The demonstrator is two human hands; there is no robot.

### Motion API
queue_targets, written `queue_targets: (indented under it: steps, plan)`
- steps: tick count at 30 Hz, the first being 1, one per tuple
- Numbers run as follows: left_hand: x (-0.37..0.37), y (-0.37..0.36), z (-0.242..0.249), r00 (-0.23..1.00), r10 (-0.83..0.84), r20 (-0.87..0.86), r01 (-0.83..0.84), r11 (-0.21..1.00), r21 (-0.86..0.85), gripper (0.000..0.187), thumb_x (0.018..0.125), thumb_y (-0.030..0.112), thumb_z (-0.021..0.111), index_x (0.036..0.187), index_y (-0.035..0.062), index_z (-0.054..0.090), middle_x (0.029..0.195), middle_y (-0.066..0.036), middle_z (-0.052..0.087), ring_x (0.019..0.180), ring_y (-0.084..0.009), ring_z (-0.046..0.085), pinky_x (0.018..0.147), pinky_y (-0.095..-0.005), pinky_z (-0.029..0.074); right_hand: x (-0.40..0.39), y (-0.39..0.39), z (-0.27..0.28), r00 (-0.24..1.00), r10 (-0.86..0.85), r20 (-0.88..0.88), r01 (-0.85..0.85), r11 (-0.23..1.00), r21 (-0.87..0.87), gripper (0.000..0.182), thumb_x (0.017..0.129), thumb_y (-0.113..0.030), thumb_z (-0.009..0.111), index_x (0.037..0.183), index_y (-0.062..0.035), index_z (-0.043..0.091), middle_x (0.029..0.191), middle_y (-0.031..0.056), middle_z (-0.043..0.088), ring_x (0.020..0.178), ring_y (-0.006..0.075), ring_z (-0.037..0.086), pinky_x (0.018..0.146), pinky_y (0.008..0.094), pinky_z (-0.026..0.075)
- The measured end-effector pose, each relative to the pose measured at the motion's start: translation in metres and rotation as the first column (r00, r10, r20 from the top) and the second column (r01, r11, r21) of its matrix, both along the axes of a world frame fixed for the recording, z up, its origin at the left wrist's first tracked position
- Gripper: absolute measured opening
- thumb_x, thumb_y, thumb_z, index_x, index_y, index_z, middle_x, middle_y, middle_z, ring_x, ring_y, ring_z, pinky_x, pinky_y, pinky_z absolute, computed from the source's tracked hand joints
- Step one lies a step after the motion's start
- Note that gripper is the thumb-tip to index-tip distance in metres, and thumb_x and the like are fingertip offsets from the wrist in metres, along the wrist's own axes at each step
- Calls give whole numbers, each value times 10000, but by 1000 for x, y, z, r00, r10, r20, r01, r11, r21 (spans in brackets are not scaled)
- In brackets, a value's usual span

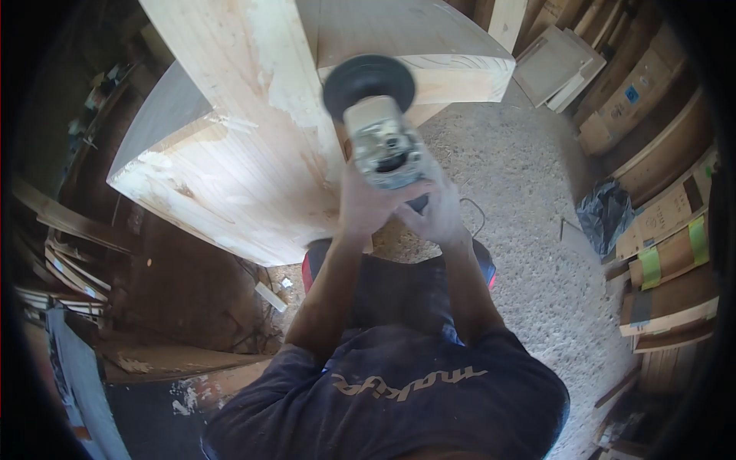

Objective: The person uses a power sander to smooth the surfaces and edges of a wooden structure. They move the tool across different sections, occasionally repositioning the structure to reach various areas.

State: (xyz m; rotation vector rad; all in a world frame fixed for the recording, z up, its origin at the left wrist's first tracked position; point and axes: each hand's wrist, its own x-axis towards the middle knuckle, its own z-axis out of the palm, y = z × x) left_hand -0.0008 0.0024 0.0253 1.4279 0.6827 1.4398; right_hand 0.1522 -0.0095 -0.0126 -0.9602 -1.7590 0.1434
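Both hands are wrapped round a dusty angle grinder (pixel 381 132) fitted with a round black disc (pixel 369 77). My left hand (pixel 362 201) grips the left side of its body, and my right hand (pixel 435 207) closes round the rear from the right. In this view the disc overlaps the edge of a pale wooden post (pixel 253 69) and the curved wooden piece (pixel 429 34) behind it. Another broad wooden section (pixel 230 180) spreads out to the left, with whitish filler patches on its surface. The disc's working face is hidden from me.
Dust and shavings cover the floor (pixel 529 207). Along the right lean cardboard and boards (pixel 667 253), a black plastic bag (pixel 604 215) and flat panels (pixel 553 65). A cable (pixel 477 208) curves beside my right wrist. Wood strips (pixel 73 268) are stacked at left.
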Motion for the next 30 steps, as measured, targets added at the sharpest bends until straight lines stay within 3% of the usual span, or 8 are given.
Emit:
queue_targets:
  steps: [11, 15, 16, 17, 19, 23, 27, 30]
  plan:
    - [29, 7, 20, 983, -28, -180, 32, 999, 20, 618, 685, 120, 998, 1203, -14, 687, 1114, -70, 782, 1013, -132, 748, 909, -305, 611, 23, 0, -15, 992, -37, -125, 34, 999, -26, 977, 762, -194, 851, 1604, -12, 389, 1198, 211, 692, 1026, 439, 726, 890, 466, 609]
    - [65, 15, 27, 946, -64, -318, 65, 998, -6, 748, 650, 288, 1025, 1226, -16, 658, 1098, -112, 784, 1010, -186, 770, 914, -331, 608, 47, -13, -27, 977, -155, -147, 140, 984, -109, 694, 794, -113, 802, 1401, 63, 517, 1296, 282, 606, 1134, 443, 646, 995, 511, 498]
    - [76, 20, 23, 941, -46, -336, 76, 994, 77, 780, 643, 375, 1017, 1214, -10, 650, 1062, -144, 776, 996, -245, 783, 906, -360, 612, 52, -6, -44, 982, -157, -108, 174, 971, 166, 636, 868, -146, 774, 1398, 77, 501, 1286, 274, 571, 1147, 444, 603, 1009, 536, 459]
    - [84, 22, 22, 941, -48, -334, 79, 994, 77, 780, 643, 375, 1017, 1214, -10, 650, 1062, -144, 776, 996, -245, 783, 906, -360, 612, 62, -5, -60, 981, -160, -106, 176, 970, 166, 636, 868, -146, 774, 1398, 77, 501, 1286, 274, 571, 1147, 444, 603, 1009, 536, 459]
    - [100, 21, 28, 880, 2, -475, 61, 991, 116, 781, 634, 430, 1009, 1180, 1, 651, 1032, -157, 769, 970, -288, 784, 889, -381, 618, 70, -5, -60, 951, -252, -179, 288, 933, 216, 498, 891, -178, 796, 1252, 21, 516, 1126, 275, 636, 950, 438, 662, 828, 516, 518]
    - [119, 23, 35, 826, 63, -560, 19, 990, 139, 850, 607, 473, 1008, 1180, -31, 634, 1001, -197, 758, 926, -322, 782, 872, -390, 619, 79, -1, -75, 934, -237, -266, 264, 962, 68, 576, 1008, -249, 661, 1434, 83, 462, 1322, 285, 570, 1175, 442, 604, 1026, 530, 458]
    - [112, 23, 28, 751, 50, -658, 55, 989, 138, 820, 630, 536, 987, 1180, 13, 677, 1046, -145, 770, 974, -287, 782, 895, -389, 618, 65, 4, -86, 928, -225, -296, 273, 953, 131, 594, 1015, -257, 640, 1457, 84, 438, 1336, 297, 576, 1184, 448, 607, 1034, 533, 459]
    - [96, 20, 5, 695, 144, -704, -5, 981, 196, 904, 602, 515, 1005, 1187, -54, 616, 1007, -224, 754, 925, -353, 780, 867, -408, 623, 54, 7, -92, 915, -239, -324, 308, 934, 180, 513, 902, -202, 787, 1290, 42, 558, 1198, 281, 661, 1049, 438, 690, 916, 505, 529]
